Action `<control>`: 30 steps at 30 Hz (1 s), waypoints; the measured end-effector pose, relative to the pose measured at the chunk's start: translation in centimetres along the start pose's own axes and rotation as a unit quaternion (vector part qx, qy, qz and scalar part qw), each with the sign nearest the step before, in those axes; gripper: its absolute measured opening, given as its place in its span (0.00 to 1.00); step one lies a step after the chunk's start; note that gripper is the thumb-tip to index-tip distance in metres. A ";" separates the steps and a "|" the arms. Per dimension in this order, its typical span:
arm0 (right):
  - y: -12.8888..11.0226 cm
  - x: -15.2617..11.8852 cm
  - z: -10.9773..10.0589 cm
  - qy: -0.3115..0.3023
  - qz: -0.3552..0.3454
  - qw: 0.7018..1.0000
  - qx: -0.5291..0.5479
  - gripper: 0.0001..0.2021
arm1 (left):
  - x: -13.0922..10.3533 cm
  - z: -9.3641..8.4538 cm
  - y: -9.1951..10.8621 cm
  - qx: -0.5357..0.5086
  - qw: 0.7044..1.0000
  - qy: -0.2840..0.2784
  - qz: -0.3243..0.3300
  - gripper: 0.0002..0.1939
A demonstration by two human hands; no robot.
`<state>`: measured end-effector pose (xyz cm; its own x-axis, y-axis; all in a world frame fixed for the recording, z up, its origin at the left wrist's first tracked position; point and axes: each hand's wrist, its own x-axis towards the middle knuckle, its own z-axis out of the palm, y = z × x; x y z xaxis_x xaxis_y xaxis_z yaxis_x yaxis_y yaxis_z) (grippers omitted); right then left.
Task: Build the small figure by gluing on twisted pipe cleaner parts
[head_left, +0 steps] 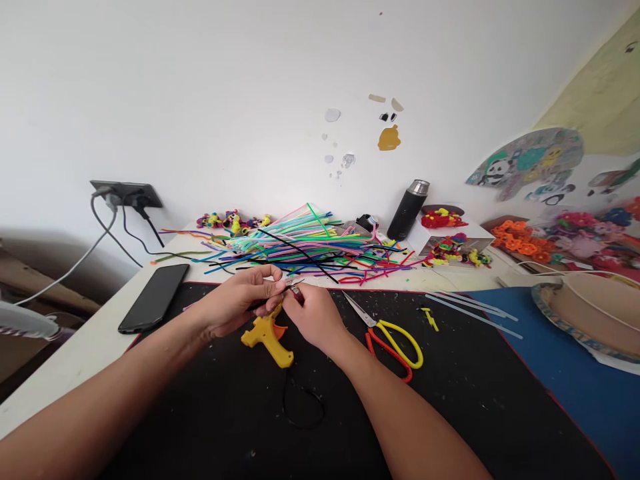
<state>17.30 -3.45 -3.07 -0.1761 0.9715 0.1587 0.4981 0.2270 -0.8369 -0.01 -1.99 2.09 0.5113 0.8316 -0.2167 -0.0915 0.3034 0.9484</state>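
Note:
My left hand (253, 297) is closed, its thumb and fingers pinching a thin black pipe cleaner (294, 285). Against its fingertips, my right hand (313, 313) is curled shut at the other side of the same piece; a small shiny spot shows there, too small to name. Just below both hands a yellow glue gun (270, 340) lies on the black mat, its upper part covered by the fingers and its black cord looping toward me. To the right of my right hand rest scissors (383, 333) with one yellow and one red handle, blades slightly apart.
A pile of colourful pipe cleaners (300, 243) lies along the wall. A phone (155, 298) is at left, a black flask (409, 210) at the back. Glue sticks (475, 313), yellow scraps (429, 319) and a round basket (590, 313) are at right.

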 end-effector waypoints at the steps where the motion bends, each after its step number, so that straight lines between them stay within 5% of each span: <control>1: 0.0 0.0 0.0 0.001 0.000 1.000 0.001 0.14 | 0.0 0.0 0.0 0.000 1.000 0.002 -0.001 0.19; 10: -0.4 -0.2 0.0 -0.009 -0.031 0.999 0.011 0.12 | 0.2 -0.1 0.0 0.108 0.992 0.035 0.046 0.20; 22: -0.4 -0.1 -0.1 -0.010 -0.012 1.000 -0.008 0.16 | -0.5 -0.3 -0.8 0.342 0.925 0.085 0.143 0.12; 30: -0.4 -0.1 -0.4 0.000 -0.004 1.000 -0.005 0.16 | -0.3 -0.3 0.1 0.223 0.971 0.029 0.086 0.20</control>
<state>17.48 -3.56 -2.57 -0.1804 0.9696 0.1651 0.5059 0.2354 -0.8298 -0.40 -2.07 2.15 0.4706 0.8812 -0.0462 0.2139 -0.0631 0.9748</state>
